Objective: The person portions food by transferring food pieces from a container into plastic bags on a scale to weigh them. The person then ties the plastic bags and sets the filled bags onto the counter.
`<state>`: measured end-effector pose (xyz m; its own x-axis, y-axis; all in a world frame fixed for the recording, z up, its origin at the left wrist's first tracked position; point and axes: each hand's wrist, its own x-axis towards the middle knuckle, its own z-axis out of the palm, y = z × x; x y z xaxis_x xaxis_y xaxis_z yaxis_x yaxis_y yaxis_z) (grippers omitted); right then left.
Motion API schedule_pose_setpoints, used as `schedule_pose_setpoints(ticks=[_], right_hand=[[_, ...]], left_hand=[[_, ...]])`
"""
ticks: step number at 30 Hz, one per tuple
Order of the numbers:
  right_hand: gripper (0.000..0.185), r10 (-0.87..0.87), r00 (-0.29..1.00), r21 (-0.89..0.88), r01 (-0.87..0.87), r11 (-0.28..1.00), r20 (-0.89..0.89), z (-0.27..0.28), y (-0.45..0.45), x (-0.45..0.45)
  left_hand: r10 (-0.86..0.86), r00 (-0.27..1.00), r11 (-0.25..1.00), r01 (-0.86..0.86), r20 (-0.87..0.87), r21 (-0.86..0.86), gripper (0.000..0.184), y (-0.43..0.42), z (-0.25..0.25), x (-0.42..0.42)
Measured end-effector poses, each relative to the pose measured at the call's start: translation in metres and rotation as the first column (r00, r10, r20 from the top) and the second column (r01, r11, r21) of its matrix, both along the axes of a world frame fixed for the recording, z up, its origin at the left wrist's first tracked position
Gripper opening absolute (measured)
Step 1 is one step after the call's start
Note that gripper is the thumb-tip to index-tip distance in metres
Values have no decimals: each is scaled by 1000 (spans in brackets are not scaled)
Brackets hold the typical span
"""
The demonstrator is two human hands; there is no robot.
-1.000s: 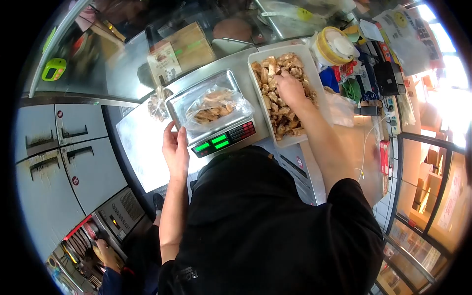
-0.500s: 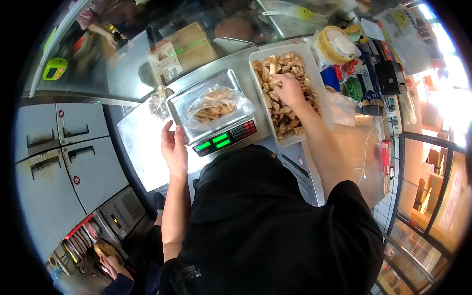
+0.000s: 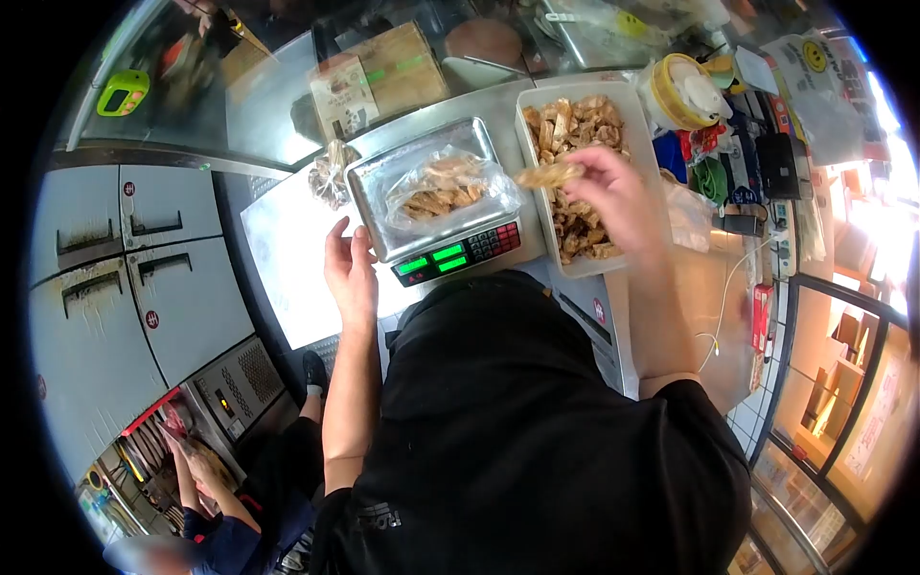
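Note:
My right hand point(image 3: 618, 196) pinches a long brown piece of food point(image 3: 546, 175) above the left rim of a white plastic tub point(image 3: 530, 144). Several similar brown pieces point(image 3: 580, 123) fill much of that tub. To its left, a digital scale point(image 3: 450, 257) with lit green displays carries a metal tray point(image 3: 372, 192). A clear plastic bag point(image 3: 500, 190) rests on the tray, with brown pieces point(image 3: 436, 201) inside. At the tray's near left corner is my left hand point(image 3: 352, 278), fingers apart and holding nothing; whether it touches the tray I cannot tell.
A tied clear bag point(image 3: 333, 174) lies left of the scale. A cardboard box point(image 3: 398, 72) sits beyond it behind glass. On the right stand a yellow-rimmed tub point(image 3: 676, 91) and a white cable point(image 3: 719, 321). Another person's arms point(image 3: 211, 474) work at lower left.
My right hand has lifted out of the tub with a brown piece and moved toward the bag. The left hand stays by the tray. The whole view has shifted slightly.

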<state>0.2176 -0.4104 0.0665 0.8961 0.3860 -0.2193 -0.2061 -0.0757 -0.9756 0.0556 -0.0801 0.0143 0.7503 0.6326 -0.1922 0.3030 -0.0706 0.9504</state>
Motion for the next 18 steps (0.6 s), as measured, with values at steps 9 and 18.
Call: schedule_pose_setpoints(ticks=[9,18], right_hand=[[42,133,984,-139,-117,983,115,-68,121,-46],[40,161,902,-318,-28,948,400,-32,60,-44]], left_hand=[[-27,999,999,26,27,41,42,1,-1,-2],[43,999,998,-42,14,-55,40,6,-7,-12]])
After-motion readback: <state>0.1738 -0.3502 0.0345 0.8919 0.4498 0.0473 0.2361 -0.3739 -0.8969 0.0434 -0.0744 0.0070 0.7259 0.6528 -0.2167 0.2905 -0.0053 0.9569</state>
